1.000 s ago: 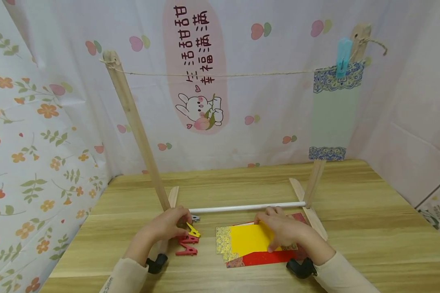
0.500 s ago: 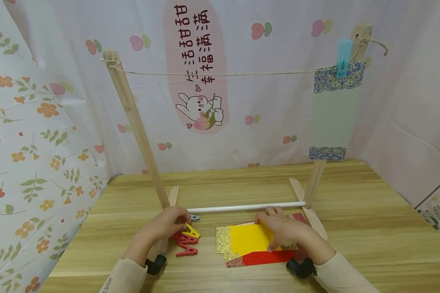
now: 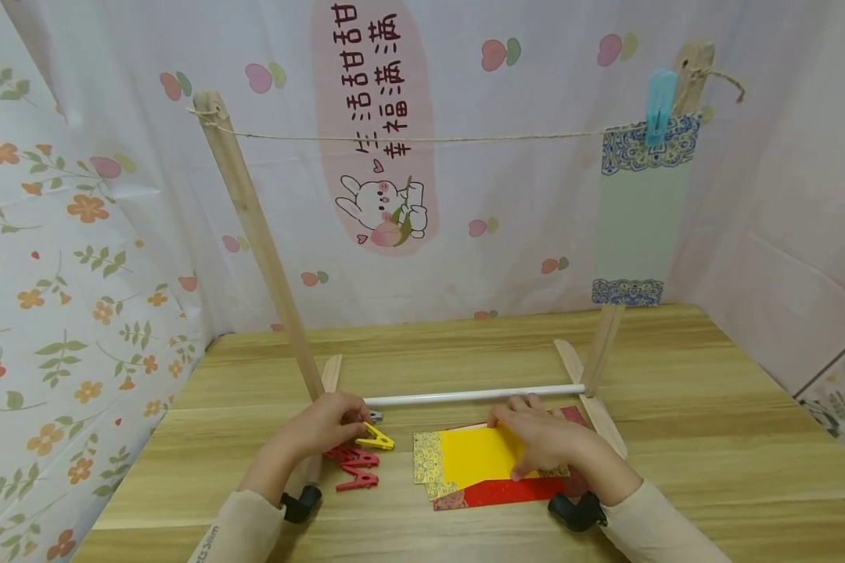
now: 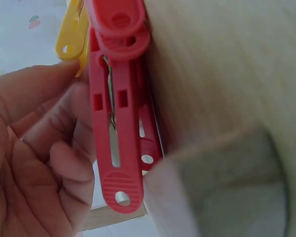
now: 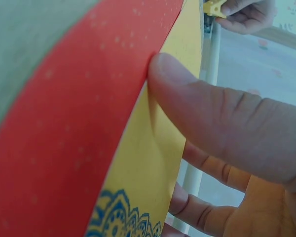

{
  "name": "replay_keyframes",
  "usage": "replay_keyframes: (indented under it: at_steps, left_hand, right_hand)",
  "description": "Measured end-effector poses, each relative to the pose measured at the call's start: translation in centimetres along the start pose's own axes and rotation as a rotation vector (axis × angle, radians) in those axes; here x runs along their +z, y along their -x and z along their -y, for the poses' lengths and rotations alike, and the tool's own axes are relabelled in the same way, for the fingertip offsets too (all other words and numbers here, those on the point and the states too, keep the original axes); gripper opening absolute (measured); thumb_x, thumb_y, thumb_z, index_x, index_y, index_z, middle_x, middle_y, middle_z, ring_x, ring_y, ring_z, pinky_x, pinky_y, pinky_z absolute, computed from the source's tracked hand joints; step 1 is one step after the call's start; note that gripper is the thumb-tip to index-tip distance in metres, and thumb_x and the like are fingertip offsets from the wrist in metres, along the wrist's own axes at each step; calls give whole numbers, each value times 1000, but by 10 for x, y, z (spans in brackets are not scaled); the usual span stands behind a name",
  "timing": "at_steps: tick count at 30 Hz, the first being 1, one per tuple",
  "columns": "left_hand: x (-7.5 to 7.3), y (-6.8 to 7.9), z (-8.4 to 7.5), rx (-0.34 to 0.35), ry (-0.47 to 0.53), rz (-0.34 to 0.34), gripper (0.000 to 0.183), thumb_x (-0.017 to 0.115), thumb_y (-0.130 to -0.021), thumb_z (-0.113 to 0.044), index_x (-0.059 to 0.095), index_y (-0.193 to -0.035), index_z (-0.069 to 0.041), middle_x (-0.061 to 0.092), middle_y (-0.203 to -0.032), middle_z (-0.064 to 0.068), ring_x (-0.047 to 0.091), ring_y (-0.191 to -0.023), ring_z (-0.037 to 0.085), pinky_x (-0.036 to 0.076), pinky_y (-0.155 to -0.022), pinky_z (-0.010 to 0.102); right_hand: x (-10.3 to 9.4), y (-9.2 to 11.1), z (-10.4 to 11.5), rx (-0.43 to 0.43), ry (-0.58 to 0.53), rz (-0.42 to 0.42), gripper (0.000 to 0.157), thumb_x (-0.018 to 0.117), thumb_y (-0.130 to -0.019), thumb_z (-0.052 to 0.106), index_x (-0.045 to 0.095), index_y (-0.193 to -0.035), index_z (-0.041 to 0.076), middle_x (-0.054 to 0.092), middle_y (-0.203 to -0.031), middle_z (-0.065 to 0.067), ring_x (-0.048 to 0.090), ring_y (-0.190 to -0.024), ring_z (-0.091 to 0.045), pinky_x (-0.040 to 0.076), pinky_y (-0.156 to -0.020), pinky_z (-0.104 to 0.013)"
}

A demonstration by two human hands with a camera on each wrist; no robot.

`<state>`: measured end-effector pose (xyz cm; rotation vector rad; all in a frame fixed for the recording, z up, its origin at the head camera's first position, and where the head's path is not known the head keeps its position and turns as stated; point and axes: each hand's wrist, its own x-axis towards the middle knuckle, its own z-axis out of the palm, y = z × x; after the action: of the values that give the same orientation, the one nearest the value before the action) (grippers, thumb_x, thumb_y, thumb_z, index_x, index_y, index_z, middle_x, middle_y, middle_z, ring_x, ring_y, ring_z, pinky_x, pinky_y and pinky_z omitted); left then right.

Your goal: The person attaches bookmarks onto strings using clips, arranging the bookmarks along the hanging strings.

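My left hand (image 3: 331,424) pinches one end of a yellow clothespin (image 3: 379,439) between thumb and fingertips, just above several red clothespins (image 3: 357,480) on the table. In the left wrist view the yellow clothespin (image 4: 71,32) shows past a red clothespin (image 4: 121,123). My right hand (image 3: 548,438) holds a yellow paper card (image 3: 468,455) with patterned ends across its width, thumb on the near edge and fingers at the far edge. The card bows slightly under the thumb (image 5: 177,84). Beneath it lie another yellow card and a red card (image 3: 517,492).
A wooden stand rises behind, with a left post (image 3: 260,234), a white bar (image 3: 472,396) and a twine line (image 3: 422,140). A pale green patterned card (image 3: 637,223) hangs at the right from a blue clothespin (image 3: 660,105). A grey clothespin (image 3: 375,416) lies near the left post.
My left hand has drawn the yellow clothespin slightly up and right, off the red ones, and it now lies flatter. The right hand keeps its hold on the yellow card.
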<state>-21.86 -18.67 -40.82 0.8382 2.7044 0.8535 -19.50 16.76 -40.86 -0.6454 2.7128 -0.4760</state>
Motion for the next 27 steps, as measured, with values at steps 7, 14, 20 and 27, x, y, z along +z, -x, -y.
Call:
replay_keyframes:
  at_steps: [7,14,20,27]
  left_hand:
    - [3,-1,1,-11,95,35,8,64,-95,-5,71,-98,-5,72,-88,3,58,-76,3,49,-68,20]
    - [5,-1,2,-11,97,76,13,70,-92,-13,71,-103,-5,68,-85,-1,57,-75,5,49,-69,20]
    - [3,-1,0,6,40,78,19,74,-88,-9,70,-106,-2,63,-78,-3,54,-71,4,47,-65,21]
    - [2,2,-1,-1,-22,82,25,76,-85,-6,70,-109,-1,61,-78,-4,51,-71,3,46,-65,20]
  right_hand:
    - [0,-1,1,2,9,0,58,91,-69,23,54,-114,24,50,-116,-1,40,-123,-33,38,-86,-58]
    - [0,-1,1,3,16,5,59,91,-69,24,53,-115,24,49,-116,-1,39,-124,-33,38,-89,-61]
    - [-2,-1,1,0,8,7,59,90,-70,23,53,-115,24,49,-115,-1,38,-126,-34,37,-85,-57]
    - [-1,-1,0,-7,6,-1,58,90,-71,24,51,-115,24,50,-120,-1,38,-126,-34,38,-88,-63]
